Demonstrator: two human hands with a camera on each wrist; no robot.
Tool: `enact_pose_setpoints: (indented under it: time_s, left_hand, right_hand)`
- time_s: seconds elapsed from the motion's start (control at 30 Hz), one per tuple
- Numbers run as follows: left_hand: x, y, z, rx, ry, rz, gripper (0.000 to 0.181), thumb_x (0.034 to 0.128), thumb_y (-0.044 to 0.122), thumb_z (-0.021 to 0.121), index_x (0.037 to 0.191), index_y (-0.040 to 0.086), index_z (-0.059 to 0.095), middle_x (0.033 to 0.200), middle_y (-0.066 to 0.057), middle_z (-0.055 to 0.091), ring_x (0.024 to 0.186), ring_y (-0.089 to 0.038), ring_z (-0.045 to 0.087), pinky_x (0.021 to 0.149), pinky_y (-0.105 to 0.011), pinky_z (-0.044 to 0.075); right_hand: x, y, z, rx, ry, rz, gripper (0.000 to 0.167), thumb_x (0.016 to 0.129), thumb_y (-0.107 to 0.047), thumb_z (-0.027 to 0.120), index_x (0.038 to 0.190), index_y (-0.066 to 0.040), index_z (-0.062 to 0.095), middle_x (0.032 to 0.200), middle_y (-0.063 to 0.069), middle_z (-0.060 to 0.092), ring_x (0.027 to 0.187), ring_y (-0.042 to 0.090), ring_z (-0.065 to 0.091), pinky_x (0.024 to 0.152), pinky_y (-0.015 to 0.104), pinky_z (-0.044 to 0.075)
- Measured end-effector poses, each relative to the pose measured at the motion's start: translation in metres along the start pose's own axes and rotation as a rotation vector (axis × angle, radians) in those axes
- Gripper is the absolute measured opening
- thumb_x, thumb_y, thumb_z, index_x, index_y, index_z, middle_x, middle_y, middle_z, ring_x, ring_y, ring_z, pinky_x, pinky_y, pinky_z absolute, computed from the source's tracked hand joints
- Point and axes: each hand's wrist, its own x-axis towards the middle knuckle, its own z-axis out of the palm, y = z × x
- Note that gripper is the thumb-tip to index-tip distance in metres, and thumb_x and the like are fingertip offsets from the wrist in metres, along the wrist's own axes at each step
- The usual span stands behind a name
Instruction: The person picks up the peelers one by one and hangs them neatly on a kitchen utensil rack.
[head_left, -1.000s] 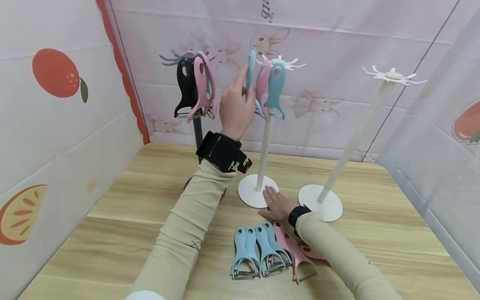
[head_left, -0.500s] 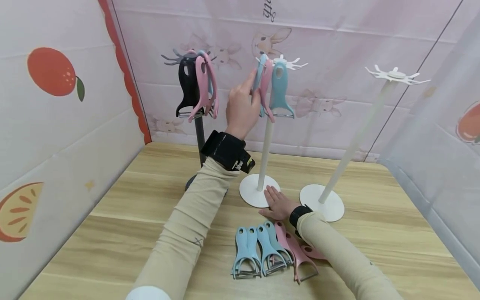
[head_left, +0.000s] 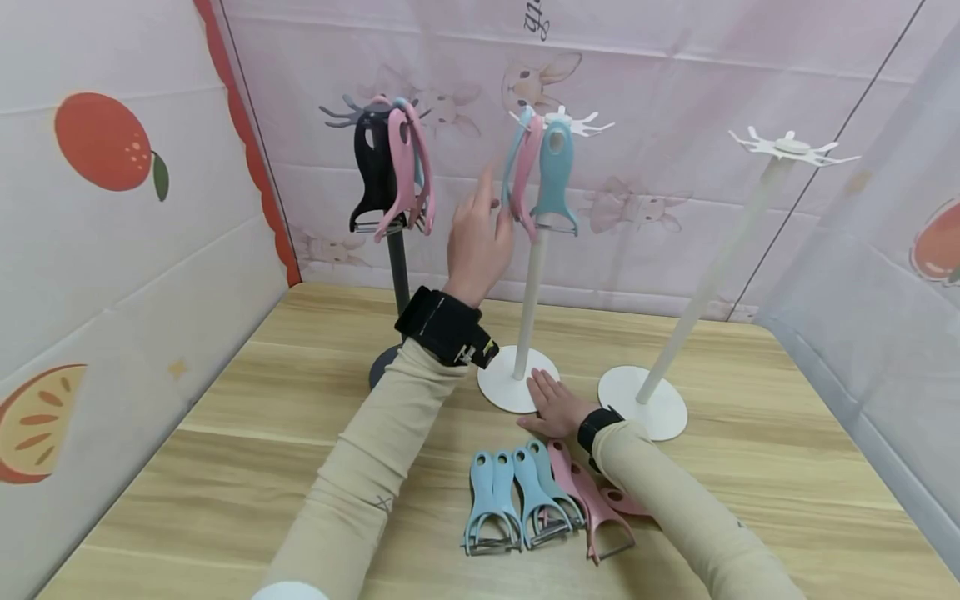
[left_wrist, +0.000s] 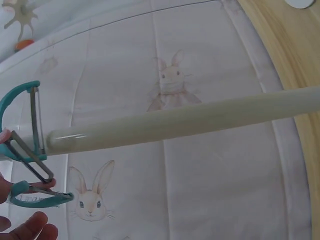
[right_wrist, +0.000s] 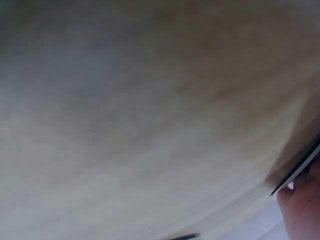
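My left hand (head_left: 478, 242) is beside the middle white stand (head_left: 530, 308), its index finger pointing up and thumb apart. Nearest to it, a light blue peeler (head_left: 511, 167) hangs from the stand's hooks, next to a pink peeler (head_left: 527, 171) and a blue peeler (head_left: 555, 175). In the left wrist view, fingertips (left_wrist: 30, 227) are close to the blue peeler's head (left_wrist: 42, 201); contact is hard to judge. My right hand (head_left: 558, 407) lies flat with its fingers on the round white base (head_left: 497, 385). The right wrist view is mostly blurred tabletop.
A dark stand (head_left: 399, 262) at left carries a black peeler (head_left: 372, 167) and pink peelers (head_left: 403, 171). Another white stand (head_left: 693, 308), bare-hooked, stands at right. Light blue peelers (head_left: 480, 492) and pink peelers (head_left: 598, 508) lie on the wooden table (head_left: 247, 467) in front.
The light blue peeler went from my left hand's grip onto a hook of the middle stand. My left hand then loosened and drew slightly down and left. My right hand stayed on the base.
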Motion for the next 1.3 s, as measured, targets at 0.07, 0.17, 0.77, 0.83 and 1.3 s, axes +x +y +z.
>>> enact_pose_setpoints:
  time_s: [0.07,0.17,0.77,0.83,1.3]
  left_hand:
    - [-0.008,-0.006,-0.001,-0.005,-0.010,0.004,0.053,0.0923,0.009,0.047,0.142,0.004,0.029,0.119,-0.015,0.055,0.107,-0.026,0.052,0.086,-0.036,0.042]
    - [-0.025,-0.016,-0.001,0.003,-0.045,0.005,0.053,0.0924,0.009,0.047,0.142,0.002,0.028,0.119,-0.017,0.054,0.105,-0.028,0.052,0.084,-0.038,0.043]
    - [-0.146,-0.066,-0.008,0.456,-0.554,0.082,0.051,0.0872,0.023,0.059,0.129,-0.002,0.046,0.113,-0.020,0.057,0.097,-0.033,0.055,0.071,-0.040,0.050]
    - [-0.156,-0.066,-0.007,0.473,-0.617,0.066,0.051,0.0867,0.025,0.060,0.130,-0.001,0.046,0.116,-0.019,0.056,0.099,-0.032,0.055,0.073,-0.040,0.049]
    - [-0.206,-0.065,-0.002,0.493,-1.003,0.018,0.035,0.0802,0.037,0.065,0.094,0.005,0.061,0.059,0.004,0.041,0.051,-0.011,0.041,0.043,-0.025,0.033]
  right_hand:
    - [0.001,0.001,0.001,-0.001,0.000,-0.007,0.079,0.094,-0.051,0.036,0.143,0.005,0.009,0.149,0.022,0.001,0.137,0.033,0.001,0.108,0.044,0.012]
    - [0.001,0.002,0.002,0.007,0.013,-0.023,0.079,0.094,-0.049,0.037,0.143,0.006,0.010,0.149,0.024,0.002,0.136,0.034,0.002,0.108,0.045,0.012]
    - [0.001,-0.001,0.000,0.006,-0.028,0.015,0.080,0.094,-0.051,0.035,0.144,0.005,0.006,0.150,0.021,-0.001,0.137,0.032,-0.002,0.109,0.043,0.010]
    - [0.000,-0.001,-0.001,0.014,-0.029,0.018,0.079,0.094,-0.050,0.036,0.144,0.005,0.006,0.150,0.021,-0.001,0.137,0.032,-0.002,0.109,0.043,0.010]
    - [0.003,0.003,0.003,-0.002,0.011,-0.018,0.079,0.094,-0.049,0.037,0.143,0.007,0.010,0.149,0.024,0.003,0.136,0.035,0.001,0.108,0.046,0.012]
